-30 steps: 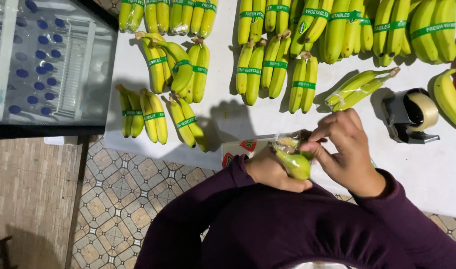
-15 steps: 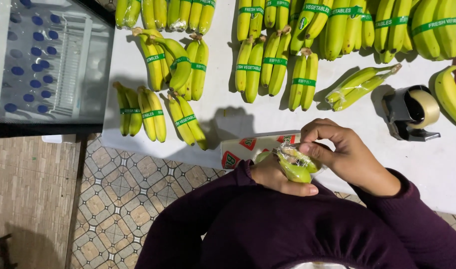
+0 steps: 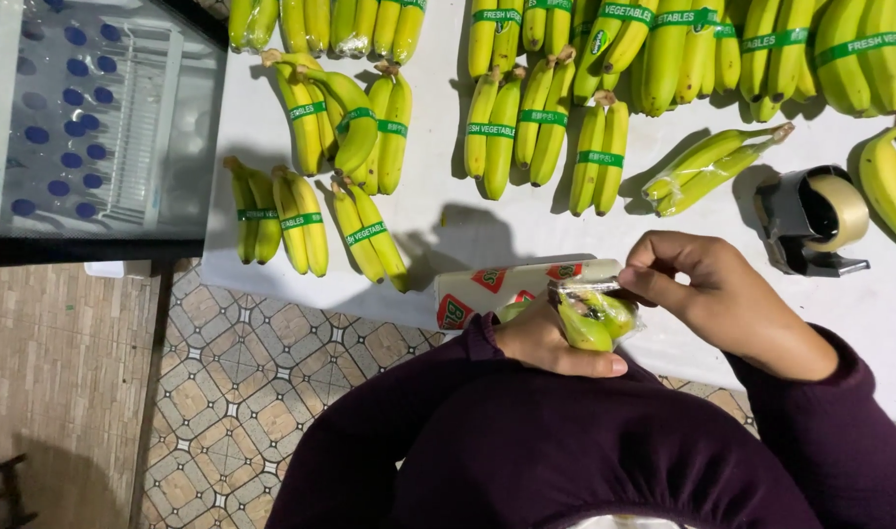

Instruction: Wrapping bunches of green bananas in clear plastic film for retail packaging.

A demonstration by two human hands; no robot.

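My left hand grips a small bunch of green bananas close to my body, its stem end covered in clear plastic wrap. My right hand pinches that wrap at the top of the bunch, fingers closed on the film. A long white box with red and green marks lies on the white table just behind the bunch, at the table's near edge.
Many banded banana bunches lie in rows across the table. A grey tape dispenser stands at the right, a loose wrapped pair of bananas beside it. A glass-topped cooler with bottles stands at the left over patterned floor tiles.
My right hand has pulled to the right and slightly down, drawing the plastic wrap over the stem end. The bunch in my left hand has turned a little; more of the white box shows.
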